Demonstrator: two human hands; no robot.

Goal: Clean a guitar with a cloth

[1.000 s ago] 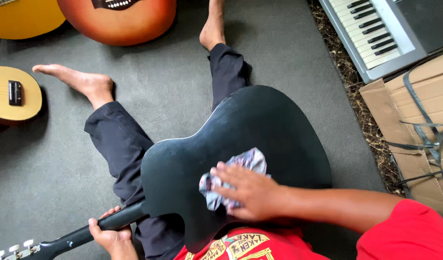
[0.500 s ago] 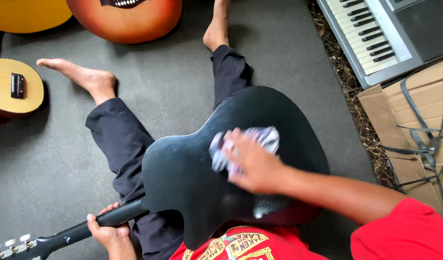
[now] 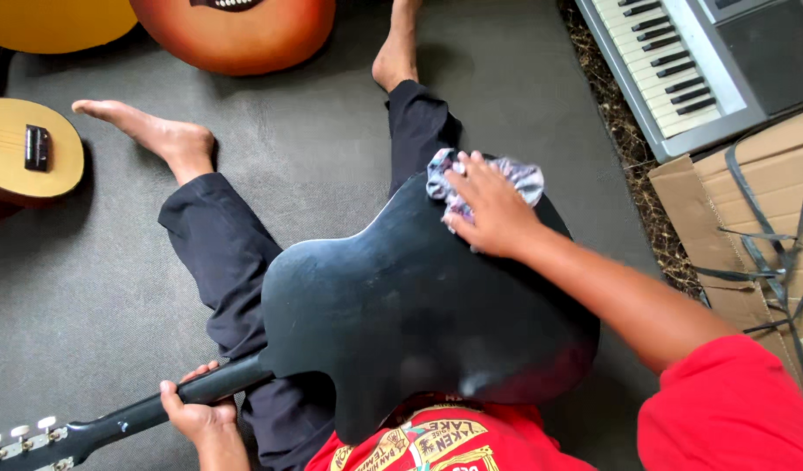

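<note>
A black guitar (image 3: pixel 401 314) lies back-up across my lap, its neck running toward the lower left. My left hand (image 3: pixel 197 417) is wrapped around the neck near the body. My right hand (image 3: pixel 489 209) presses a crumpled light patterned cloth (image 3: pixel 471 179) against the far edge of the guitar's body. My legs in dark trousers stretch out on the grey mat, feet bare.
An orange-red guitar (image 3: pixel 244 30) and a yellow guitar (image 3: pixel 53 19) lie at the top left. A small yellow ukulele (image 3: pixel 27 153) sits at the left edge. A grey keyboard (image 3: pixel 680 61) and flattened cardboard with black straps (image 3: pixel 750 218) are on the right.
My right hand has slid the cloth from the middle of the guitar's back up to its far edge. My left hand stays on the neck.
</note>
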